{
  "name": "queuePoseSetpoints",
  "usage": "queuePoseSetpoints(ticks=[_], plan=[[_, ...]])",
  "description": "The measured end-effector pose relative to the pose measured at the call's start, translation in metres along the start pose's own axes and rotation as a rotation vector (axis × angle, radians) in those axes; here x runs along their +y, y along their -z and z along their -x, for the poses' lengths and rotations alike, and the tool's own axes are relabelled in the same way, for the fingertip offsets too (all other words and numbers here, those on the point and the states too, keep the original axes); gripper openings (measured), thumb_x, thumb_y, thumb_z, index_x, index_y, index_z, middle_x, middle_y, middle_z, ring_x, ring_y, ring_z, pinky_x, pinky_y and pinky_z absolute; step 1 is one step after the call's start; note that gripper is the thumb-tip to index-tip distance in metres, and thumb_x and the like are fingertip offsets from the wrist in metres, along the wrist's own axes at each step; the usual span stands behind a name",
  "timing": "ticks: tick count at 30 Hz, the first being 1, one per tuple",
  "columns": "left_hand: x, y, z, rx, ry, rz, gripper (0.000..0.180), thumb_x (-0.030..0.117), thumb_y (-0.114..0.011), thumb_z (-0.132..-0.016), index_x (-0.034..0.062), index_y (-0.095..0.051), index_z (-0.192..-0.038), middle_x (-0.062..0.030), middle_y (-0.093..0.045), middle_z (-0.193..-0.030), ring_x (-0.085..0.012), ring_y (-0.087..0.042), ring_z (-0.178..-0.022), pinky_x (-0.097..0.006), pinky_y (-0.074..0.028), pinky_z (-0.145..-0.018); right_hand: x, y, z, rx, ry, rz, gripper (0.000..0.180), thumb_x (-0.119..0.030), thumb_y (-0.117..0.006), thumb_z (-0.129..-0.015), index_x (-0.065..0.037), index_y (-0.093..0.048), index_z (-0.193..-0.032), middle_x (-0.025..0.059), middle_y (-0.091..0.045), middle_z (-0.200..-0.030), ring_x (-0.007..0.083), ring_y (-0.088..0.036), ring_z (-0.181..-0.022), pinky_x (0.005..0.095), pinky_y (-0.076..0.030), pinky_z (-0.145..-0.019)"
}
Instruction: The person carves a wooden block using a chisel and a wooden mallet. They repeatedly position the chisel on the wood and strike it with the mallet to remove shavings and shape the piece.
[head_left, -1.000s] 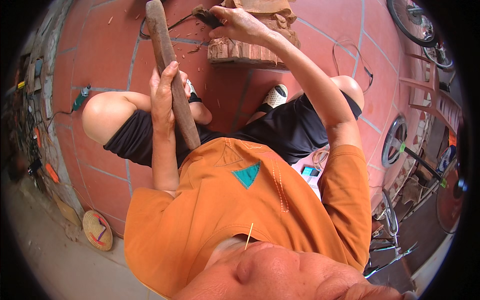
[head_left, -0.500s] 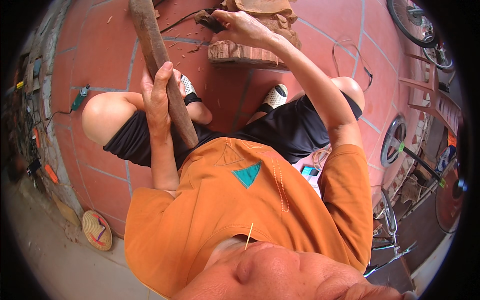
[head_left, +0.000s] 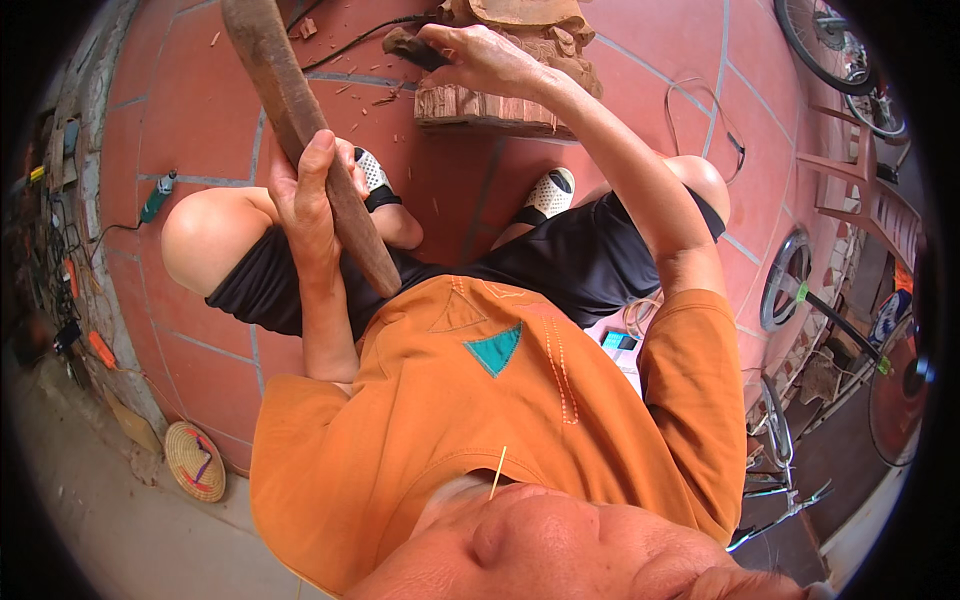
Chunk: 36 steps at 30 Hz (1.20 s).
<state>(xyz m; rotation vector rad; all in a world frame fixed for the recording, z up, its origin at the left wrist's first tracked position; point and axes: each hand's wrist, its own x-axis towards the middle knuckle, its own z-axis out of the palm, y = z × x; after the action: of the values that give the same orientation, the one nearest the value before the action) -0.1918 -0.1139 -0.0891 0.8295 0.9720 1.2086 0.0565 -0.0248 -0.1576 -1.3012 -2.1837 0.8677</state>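
My left hand (head_left: 310, 200) grips a long brown wooden club (head_left: 290, 110) near its lower end; the club slants up and to the left, above my bare left knee. My right hand (head_left: 480, 55) is stretched out ahead and closed on a dark chisel (head_left: 410, 45), whose tip rests against a reddish carved wood block (head_left: 510, 70) on the floor. I sit with my knees apart, in an orange shirt and black shorts, my feet in black and white shoes just short of the block.
Red floor tiles (head_left: 200, 90) carry wood chips and a black cable. A green power tool (head_left: 155, 197) lies at the left. A woven straw hat (head_left: 195, 460) lies at the lower left. Bicycle wheels (head_left: 830, 45) and a wooden chair (head_left: 870, 200) stand at the right.
My left hand has swung the wooden club up and to the left, away from the block. My right hand stays on the chisel at the carving.
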Motion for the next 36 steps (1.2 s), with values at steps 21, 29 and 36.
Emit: queuePoseSetpoints(ticks=[21,29,36], plan=[[-0.021,0.002,-0.004,-0.180,0.340,-0.192,0.027,0.025,-0.067,-0.096,0.0072,-0.049,-0.106,-0.0024,-0.054,-0.068,-0.0091,-0.054,-0.046,-0.022,-0.047,-0.042,0.003,-0.009,-0.001,-0.029,0.022,0.061,0.055,-0.029,-0.079,-0.082,-0.004,-0.054,-0.125,0.0206,-0.070,-0.102,0.0403,-0.067,-0.094,0.0464,-0.054,-0.080],[-0.021,0.019,-0.008,-0.014,0.256,-0.020,0.043,0.027,-0.066,-0.096,0.0014,-0.049,-0.127,-0.0057,-0.055,-0.068,-0.0112,-0.055,-0.045,-0.020,-0.044,-0.039,0.017,-0.014,0.013,0.314,-0.124,-1.004,0.035,-0.016,-0.066,-0.092,0.003,-0.057,-0.120,0.0187,-0.067,-0.095,0.0246,-0.065,-0.085,0.0447,-0.053,-0.073],[-0.018,0.015,-0.002,-0.067,0.277,-0.025,0.032,0.029,-0.070,-0.093,0.0081,-0.048,-0.100,-0.0019,-0.053,-0.067,-0.0079,-0.053,-0.046,-0.021,-0.048,-0.043,0.010,0.017,0.018,0.238,-0.139,-0.258,0.049,-0.004,-0.073,-0.087,-0.002,-0.049,-0.130,0.0125,-0.066,-0.101,0.0213,-0.064,-0.086,0.0376,-0.054,-0.075]])
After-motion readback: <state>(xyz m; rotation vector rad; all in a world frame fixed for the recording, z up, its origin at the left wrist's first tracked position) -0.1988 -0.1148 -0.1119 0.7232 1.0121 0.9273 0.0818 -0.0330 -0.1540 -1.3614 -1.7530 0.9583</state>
